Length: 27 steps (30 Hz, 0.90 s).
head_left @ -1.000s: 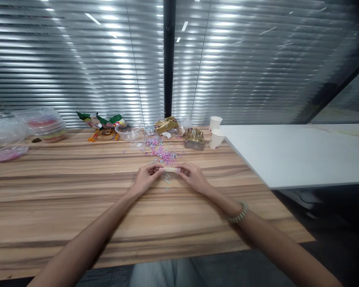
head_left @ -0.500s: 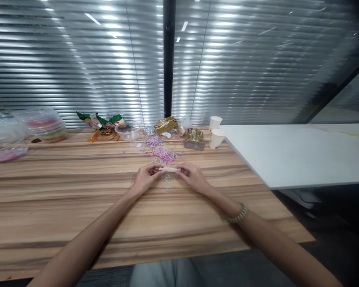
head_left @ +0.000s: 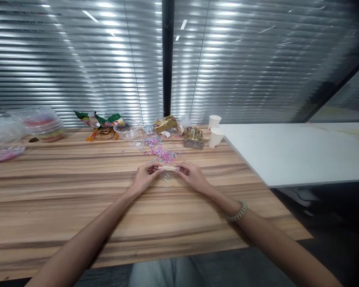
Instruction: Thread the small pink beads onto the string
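A short cream-coloured stick-shaped piece (head_left: 168,168) is held level between both hands, just above or on the table; its exact kind is too small to make out. My left hand (head_left: 145,175) pinches its left end with thumb and fingers. At the right end, my right hand (head_left: 193,175) grips it the same way, with a beaded bracelet (head_left: 238,212) on that wrist. Beyond the fingers lies a loose pile of small pink, purple and pale blue pieces (head_left: 164,154). A few pale blue link-like pieces (head_left: 166,178) lie on the near side of the stick.
Along the back of the wooden table (head_left: 155,223) are green snack bags (head_left: 100,119), a clear plastic bowl (head_left: 127,131), gold packets (head_left: 194,137) and two paper cups (head_left: 215,137). Stacked plastic containers (head_left: 42,123) stand far left. A white table (head_left: 287,155) adjoins on the right.
Both hands keep their hold on the cream-coloured piece and have hardly moved. The whole view has shifted very slightly.
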Each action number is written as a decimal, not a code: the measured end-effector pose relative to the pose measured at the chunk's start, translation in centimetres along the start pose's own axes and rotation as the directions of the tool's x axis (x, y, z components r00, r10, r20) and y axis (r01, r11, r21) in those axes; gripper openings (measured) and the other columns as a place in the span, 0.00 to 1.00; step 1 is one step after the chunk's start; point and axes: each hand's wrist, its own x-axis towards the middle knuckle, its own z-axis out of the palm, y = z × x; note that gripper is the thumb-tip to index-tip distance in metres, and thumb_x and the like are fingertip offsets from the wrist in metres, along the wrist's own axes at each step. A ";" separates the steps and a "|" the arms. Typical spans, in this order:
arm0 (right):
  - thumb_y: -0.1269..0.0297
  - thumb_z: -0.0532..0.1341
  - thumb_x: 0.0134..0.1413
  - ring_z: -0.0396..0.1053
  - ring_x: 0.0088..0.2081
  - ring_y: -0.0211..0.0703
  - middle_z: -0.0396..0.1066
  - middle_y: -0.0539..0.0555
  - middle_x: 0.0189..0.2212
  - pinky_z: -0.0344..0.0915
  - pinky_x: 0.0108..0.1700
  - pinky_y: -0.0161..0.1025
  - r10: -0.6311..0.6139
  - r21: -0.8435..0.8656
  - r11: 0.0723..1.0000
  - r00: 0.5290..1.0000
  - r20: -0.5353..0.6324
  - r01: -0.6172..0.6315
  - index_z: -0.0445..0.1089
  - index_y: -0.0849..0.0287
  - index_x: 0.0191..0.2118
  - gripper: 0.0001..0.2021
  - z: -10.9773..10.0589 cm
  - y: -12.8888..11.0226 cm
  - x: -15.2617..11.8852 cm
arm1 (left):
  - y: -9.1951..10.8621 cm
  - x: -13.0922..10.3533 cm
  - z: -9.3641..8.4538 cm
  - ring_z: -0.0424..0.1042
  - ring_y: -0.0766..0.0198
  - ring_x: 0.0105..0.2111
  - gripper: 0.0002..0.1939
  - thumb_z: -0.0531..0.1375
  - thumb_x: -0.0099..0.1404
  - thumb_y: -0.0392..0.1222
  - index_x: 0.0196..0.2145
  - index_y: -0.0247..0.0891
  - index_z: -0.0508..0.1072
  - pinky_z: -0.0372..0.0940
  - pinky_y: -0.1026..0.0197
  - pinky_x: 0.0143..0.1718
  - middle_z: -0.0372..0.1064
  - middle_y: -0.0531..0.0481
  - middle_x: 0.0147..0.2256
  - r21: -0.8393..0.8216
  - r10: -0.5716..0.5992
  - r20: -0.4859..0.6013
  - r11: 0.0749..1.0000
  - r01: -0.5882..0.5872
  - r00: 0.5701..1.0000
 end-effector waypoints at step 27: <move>0.67 0.54 0.58 0.69 0.41 0.43 0.73 0.57 0.39 0.64 0.44 0.41 0.017 -0.006 1.000 1.000 0.007 -0.017 0.71 0.59 0.42 0.10 -0.1 -0.1 0.1 | 0.3 0.1 -0.2 0.68 0.64 0.26 0.18 0.57 0.57 0.54 0.26 0.34 0.73 0.62 0.64 0.30 0.70 0.50 0.23 -0.005 0.008 0.043 1.000 -0.008 0.999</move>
